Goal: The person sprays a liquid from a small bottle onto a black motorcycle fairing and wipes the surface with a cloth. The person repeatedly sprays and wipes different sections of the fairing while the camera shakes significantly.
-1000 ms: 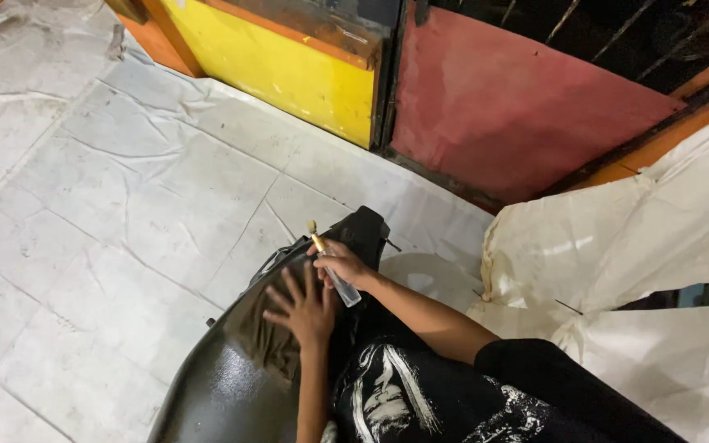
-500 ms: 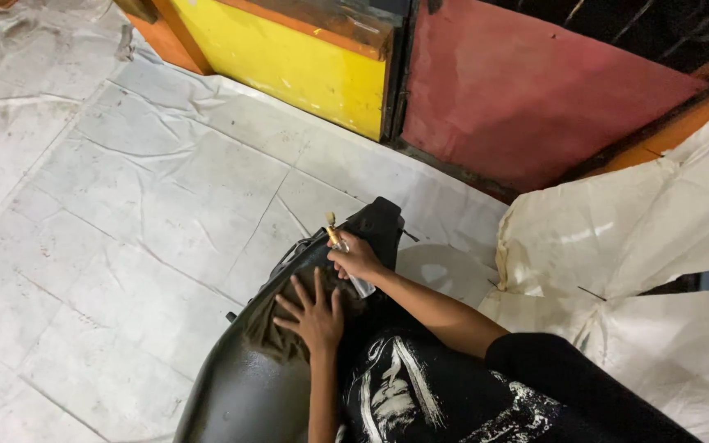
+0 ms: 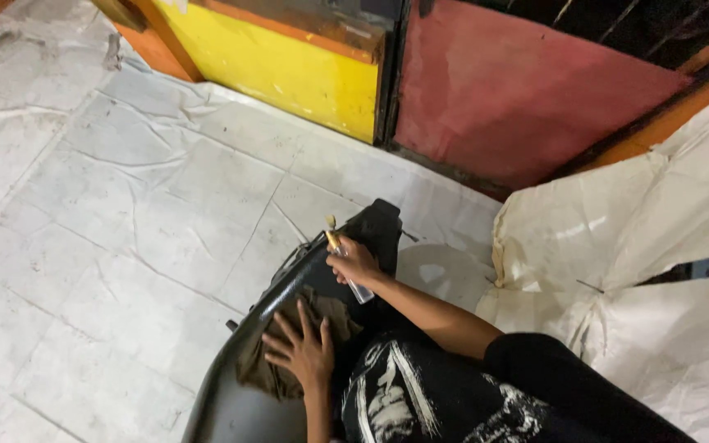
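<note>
Left hand (image 3: 305,354): fingers spread, flat on brown rag (image 3: 289,340).
Right hand (image 3: 358,262): clamped on small clear bottle (image 3: 346,267).
Rag: lies on black motorcycle seat (image 3: 240,394).

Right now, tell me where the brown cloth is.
In the head view the brown cloth lies low and centre-left on the black seat, pressed flat under the left hand, just below the right hand holding a small brush.

A slim clear-handled brush (image 3: 343,262) tilts upright over a crumpled brown cloth (image 3: 289,344) on glossy black seat (image 3: 231,402).
</note>
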